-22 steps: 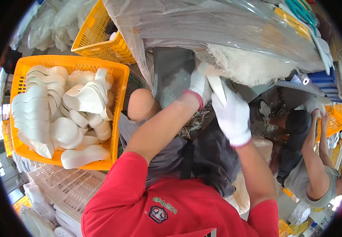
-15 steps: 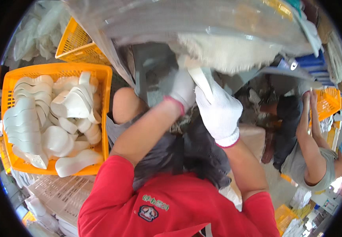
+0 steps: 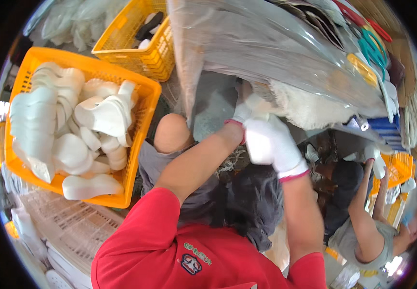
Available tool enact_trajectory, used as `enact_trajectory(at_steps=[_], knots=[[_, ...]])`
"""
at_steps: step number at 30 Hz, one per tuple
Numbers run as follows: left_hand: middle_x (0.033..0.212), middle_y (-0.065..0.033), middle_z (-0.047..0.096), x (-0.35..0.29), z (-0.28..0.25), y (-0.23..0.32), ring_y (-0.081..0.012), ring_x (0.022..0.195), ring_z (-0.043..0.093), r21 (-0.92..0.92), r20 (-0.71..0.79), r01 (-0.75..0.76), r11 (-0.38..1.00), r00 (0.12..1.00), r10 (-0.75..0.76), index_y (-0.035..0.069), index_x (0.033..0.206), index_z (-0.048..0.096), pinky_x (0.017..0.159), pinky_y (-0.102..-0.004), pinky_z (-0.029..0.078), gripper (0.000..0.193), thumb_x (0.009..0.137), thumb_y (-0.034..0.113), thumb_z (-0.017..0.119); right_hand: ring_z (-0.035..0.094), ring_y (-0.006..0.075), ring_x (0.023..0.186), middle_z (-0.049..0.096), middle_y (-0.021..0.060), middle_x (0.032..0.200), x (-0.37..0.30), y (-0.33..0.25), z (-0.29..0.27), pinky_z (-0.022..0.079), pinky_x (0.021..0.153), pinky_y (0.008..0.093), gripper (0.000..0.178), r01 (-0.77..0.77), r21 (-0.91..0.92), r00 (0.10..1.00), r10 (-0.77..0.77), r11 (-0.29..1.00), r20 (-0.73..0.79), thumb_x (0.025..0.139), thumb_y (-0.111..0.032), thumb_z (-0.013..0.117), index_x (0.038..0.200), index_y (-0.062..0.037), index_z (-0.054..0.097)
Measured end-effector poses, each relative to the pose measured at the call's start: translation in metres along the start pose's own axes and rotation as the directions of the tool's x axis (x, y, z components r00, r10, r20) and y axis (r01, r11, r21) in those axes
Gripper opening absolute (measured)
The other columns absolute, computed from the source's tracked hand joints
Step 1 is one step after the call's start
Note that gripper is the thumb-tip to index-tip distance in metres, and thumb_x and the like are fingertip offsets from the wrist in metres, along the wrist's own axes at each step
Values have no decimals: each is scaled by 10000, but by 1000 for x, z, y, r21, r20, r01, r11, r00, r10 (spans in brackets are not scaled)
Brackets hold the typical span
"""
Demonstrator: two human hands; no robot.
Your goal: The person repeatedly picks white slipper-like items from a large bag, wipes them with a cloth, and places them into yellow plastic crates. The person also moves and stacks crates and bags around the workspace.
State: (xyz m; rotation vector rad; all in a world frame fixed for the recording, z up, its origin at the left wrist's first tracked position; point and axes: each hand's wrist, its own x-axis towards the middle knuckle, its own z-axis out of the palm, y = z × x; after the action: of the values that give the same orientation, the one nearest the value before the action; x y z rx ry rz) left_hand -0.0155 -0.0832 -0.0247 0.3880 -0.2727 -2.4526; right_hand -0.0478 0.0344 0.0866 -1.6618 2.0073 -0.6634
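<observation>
My right hand, in a white knit glove with a pink cuff edge, is closed round a pale, smooth piece, mostly hidden in its grip. Earlier that piece showed as a long white sole. Close beside it, at the far side, my left hand wears a matching glove. Blur and overlap hide its fingers. Both hands are in front of my knees, under the edge of a plastic-covered surface. A frayed off-white fabric edge hangs just right of them.
An orange crate of white sole-shaped pieces stands at my left. Behind it is another orange crate. Plastic sheeting covers the surface ahead, with teal-handled scissors. A co-worker sits at right, holding a white piece.
My view has shifted, so the crates and covered surface sit elsewhere in the picture. My hands have drawn closer together, and the white sole has turned mostly out of sight.
</observation>
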Motion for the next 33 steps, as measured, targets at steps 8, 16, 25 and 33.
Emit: enact_trajectory(at_steps=[8,16,25,33], knots=[[886,-139,665,-19,-15,-30,-343,692,690,-33,-223,238,971,945,-239,143,1254,627,664,-513,599,792,1043,861,368,695,475,1151,685,310,1282,-83,-35,10,589,971,494,714,-211,-75,962,194,975,-194,853,-287,887,1406,64,603],[1365,-181,680,-30,-19,-33,-352,1232,684,887,41,-266,377,859,511,42,1535,487,1095,-417,527,775,1047,644,521,773,351,897,785,149,1006,-13,40,19,621,788,410,399,-12,-353,940,-110,935,-323,880,-357,878,1167,-93,795],[1148,-197,723,15,-52,-49,-385,872,708,413,-114,-47,909,988,103,95,1297,626,734,-556,598,742,1103,719,275,702,409,904,680,197,1081,-39,-51,-14,575,787,512,576,-161,-492,987,143,855,-76,843,-259,825,1350,-36,668],[1280,-82,733,-48,-26,-19,-229,1170,677,-130,-271,171,977,941,-201,94,1357,674,1094,-385,522,660,1149,655,395,765,252,1044,773,110,1173,-111,-10,7,631,881,393,439,-388,804,801,597,450,52,943,-135,744,1347,22,673]])
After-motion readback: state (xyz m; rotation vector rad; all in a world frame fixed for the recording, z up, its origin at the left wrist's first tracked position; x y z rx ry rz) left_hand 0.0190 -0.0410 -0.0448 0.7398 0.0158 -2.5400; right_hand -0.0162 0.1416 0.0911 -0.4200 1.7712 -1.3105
